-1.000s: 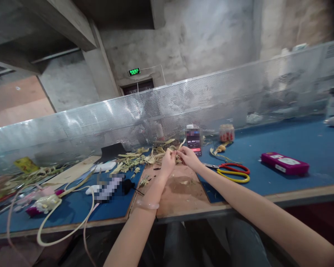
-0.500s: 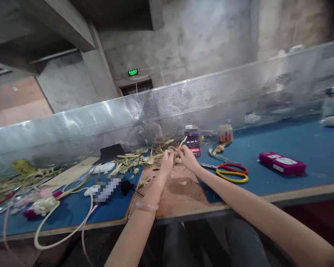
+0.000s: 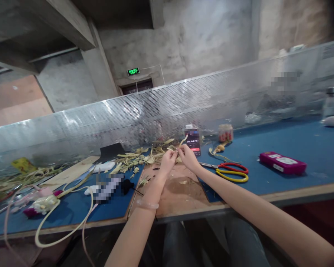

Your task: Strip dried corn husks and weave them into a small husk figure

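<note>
Closely, the left hand point(image 3: 168, 160) and the right hand point(image 3: 186, 155) meet at the fingertips, thumbs and index fingers pinched nearly closed, the other fingers curled in. A small pale piece point(image 3: 177, 151) seems to sit between both pinches, over the far part of the brown board point(image 3: 178, 189); its shape is too small to tell. Just beyond the right fingers, a pale strip point(image 3: 183, 141) slants up before the phone point(image 3: 193, 145); whether they grip it, I cannot tell. Dried plant pieces point(image 3: 132, 160) lie left of the hands, scissors point(image 3: 233, 172) to the right.
</note>
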A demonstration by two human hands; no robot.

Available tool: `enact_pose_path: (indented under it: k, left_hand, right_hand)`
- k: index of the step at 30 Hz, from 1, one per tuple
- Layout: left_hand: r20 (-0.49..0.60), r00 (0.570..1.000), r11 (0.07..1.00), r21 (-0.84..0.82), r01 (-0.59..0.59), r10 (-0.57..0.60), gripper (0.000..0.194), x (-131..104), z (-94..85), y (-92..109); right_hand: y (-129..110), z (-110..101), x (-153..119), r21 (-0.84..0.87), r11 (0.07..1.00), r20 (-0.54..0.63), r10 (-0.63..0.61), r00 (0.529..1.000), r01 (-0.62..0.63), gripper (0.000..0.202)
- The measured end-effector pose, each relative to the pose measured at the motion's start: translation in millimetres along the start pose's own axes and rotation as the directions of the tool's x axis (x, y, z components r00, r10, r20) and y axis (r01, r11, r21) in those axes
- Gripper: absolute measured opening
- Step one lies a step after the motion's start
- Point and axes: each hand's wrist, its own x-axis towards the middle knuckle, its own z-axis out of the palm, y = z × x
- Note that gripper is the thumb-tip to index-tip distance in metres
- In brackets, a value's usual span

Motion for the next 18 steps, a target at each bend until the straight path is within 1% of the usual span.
enact_pose_path:
  k: [6,9,11,13,16,18]
  left_hand:
    - [0.002,1.0,0.999,-0.031,-0.028,0.028,0.028,-1,-0.8,1]
    - [-0.009,1.0,0.997,-0.074,-0.01,0.009,0.027,-2,-0.5,3]
    - [0.006,0.999,0.99,-0.138,0.038,-0.038,0.025,-2,-0.6,5]
    - [0.045,0.993,0.963,-0.242,0.12,-0.112,0.023,-2,-1.9,7]
    - [0.122,0.967,0.889,-0.381,0.255,-0.225,0.018,-2,-6.1,9]
    - [0.174,0.948,0.855,-0.41,0.316,-0.267,0.017,-2,-9.0,10]
  right_hand:
    - [-4,-3,-1,-0.006,1.0,0.003,-0.008,1.0,0.008,0.015]
    - [-5,-3,-1,0.018,1.0,-0.001,-0.01,1.0,0.01,0.016]
    - [-6,-3,0,0.047,0.999,0.003,-0.013,1.0,0.012,0.016]
    - [-6,-3,1,0.069,0.997,0.007,-0.018,1.0,0.018,0.016]
    - [-4,-4,2,0.066,0.998,-0.001,-0.024,1.0,0.024,0.018]
    - [-1,-6,3,0.058,0.998,-0.008,-0.019,1.0,0.019,0.018]
